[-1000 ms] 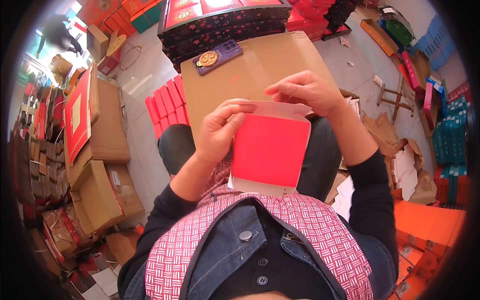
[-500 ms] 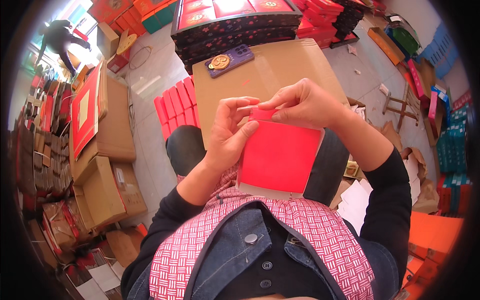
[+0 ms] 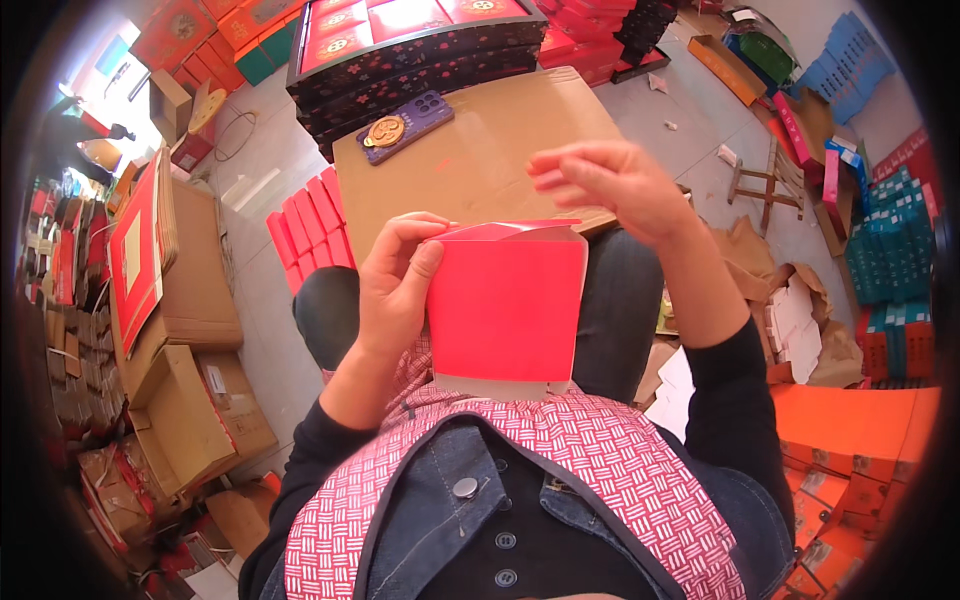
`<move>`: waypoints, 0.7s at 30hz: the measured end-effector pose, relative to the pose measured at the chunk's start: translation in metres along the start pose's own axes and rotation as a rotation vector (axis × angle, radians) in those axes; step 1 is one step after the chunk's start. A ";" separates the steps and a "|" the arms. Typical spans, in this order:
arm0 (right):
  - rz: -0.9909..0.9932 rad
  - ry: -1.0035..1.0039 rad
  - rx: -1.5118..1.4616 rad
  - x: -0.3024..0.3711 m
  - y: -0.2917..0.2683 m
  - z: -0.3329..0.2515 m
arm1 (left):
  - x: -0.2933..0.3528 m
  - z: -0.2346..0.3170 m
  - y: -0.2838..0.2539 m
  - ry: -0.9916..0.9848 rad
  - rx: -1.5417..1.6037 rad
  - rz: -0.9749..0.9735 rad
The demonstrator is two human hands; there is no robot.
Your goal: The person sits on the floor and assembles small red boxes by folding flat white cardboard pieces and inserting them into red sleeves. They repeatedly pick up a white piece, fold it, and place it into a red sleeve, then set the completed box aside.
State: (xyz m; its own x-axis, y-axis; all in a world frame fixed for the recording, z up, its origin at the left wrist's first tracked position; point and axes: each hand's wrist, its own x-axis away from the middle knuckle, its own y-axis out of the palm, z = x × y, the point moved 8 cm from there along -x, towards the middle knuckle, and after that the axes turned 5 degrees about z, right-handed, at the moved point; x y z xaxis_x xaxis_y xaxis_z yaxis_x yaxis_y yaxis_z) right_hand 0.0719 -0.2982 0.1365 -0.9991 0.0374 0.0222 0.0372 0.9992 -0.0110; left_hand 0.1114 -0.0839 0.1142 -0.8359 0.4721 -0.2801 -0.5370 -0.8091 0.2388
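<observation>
Red box half-folded on the lap

Left hand (image 3: pixel 395 290) pinches the red carton (image 3: pixel 505 305) by its left edge; right hand (image 3: pixel 610 185) hovers open just beyond it, holding nothing.

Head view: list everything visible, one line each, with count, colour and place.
Folded carton blank: one, red, held over the lap.
Cardboard sheet: one, brown, ahead of the knees.
Phone: one, purple case, on the sheet's far left corner.
Patterned boxes: a stack, dark with red tops, behind the sheet.
Red blanks: a row, on the floor to the left.
Brown cartons: several, far left.
Left hand: grips the blank's left edge.
Right hand: open, above the blank.
</observation>
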 end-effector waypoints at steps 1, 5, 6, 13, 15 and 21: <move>0.036 0.052 -0.079 0.010 -0.006 0.012 | 0.000 -0.003 -0.001 0.005 -0.001 -0.014; 0.016 0.243 -0.447 0.039 0.013 0.040 | 0.001 -0.006 0.001 0.005 -0.021 -0.013; 0.027 0.242 -0.466 0.039 0.016 0.043 | 0.001 -0.008 0.000 0.003 -0.025 0.003; 0.113 0.341 -0.340 0.034 0.024 0.050 | -0.006 -0.005 0.022 0.089 -0.427 -0.150; 0.102 0.352 -0.231 0.030 0.023 0.052 | -0.007 -0.008 0.026 0.017 -0.440 -0.170; 0.006 0.362 -0.132 0.021 0.034 0.055 | -0.006 -0.020 0.021 -0.113 -0.275 -0.179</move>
State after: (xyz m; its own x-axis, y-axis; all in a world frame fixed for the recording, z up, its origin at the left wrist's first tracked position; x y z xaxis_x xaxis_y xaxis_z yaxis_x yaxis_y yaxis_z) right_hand 0.0508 -0.2641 0.0821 -0.9271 0.0212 0.3741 0.0696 0.9908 0.1162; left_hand 0.1076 -0.1101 0.1025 -0.7469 0.6383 -0.1861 -0.6382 -0.7668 -0.0685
